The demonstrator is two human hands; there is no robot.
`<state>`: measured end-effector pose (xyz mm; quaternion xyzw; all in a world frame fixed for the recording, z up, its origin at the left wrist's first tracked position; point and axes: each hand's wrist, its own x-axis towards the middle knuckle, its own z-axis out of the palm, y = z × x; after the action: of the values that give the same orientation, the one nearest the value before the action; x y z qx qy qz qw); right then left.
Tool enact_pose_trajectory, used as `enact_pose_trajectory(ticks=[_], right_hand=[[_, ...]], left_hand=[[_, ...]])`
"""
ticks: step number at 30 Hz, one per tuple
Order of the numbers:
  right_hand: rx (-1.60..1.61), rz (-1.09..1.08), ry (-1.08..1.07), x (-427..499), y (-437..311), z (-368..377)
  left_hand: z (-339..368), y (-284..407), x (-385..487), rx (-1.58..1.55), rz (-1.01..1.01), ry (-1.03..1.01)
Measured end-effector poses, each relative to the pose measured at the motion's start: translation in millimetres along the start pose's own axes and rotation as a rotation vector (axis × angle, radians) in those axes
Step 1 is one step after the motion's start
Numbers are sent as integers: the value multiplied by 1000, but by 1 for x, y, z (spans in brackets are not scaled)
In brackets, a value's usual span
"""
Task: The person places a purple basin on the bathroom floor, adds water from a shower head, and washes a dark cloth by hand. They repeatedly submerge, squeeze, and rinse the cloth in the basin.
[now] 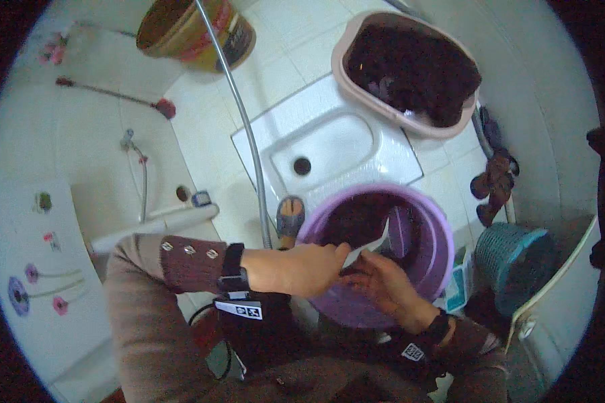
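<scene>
A thin pale sheet (378, 245), bent upward at one end, is held between my two hands above a purple plastic tub (446, 237). My left hand (312, 269) comes in from the left and pinches the sheet's near edge. On the right, the fingers of my right hand (388, 287) touch the same sheet from below, with the palm partly turned up. Dark contents, too dim to name, lie inside the tub under the hands. The sheet's material cannot be told.
A white squat toilet (333, 143) lies beyond the tub. A pink basin (340, 65) with dark contents stands at the upper right, a yellowish bucket (196, 40) at the upper left. A metal shower hose (247, 126) crosses the view. A teal basket (504, 257) stands right.
</scene>
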<state>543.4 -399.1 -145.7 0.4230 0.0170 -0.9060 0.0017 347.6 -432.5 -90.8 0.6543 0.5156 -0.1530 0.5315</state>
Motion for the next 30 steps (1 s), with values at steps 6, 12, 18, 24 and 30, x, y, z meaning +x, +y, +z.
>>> enact_pose_trajectory(ticks=[6, 12, 18, 24, 30], right_hand=[[277, 29, 83, 30, 8, 7], [387, -26, 216, 40, 40, 15], [521, -122, 320, 15, 52, 25], [754, -226, 407, -2, 34, 44], [716, -264, 430, -21, 21, 67]], left_hand=[[-6, -28, 17, 57, -15, -102], [10, -33, 18, 120, 7, -148], [-98, -17, -34, 169, 78, 38], [-450, -32, -127, 491, -399, 713], [-672, -37, -234, 1365, -847, 1133]])
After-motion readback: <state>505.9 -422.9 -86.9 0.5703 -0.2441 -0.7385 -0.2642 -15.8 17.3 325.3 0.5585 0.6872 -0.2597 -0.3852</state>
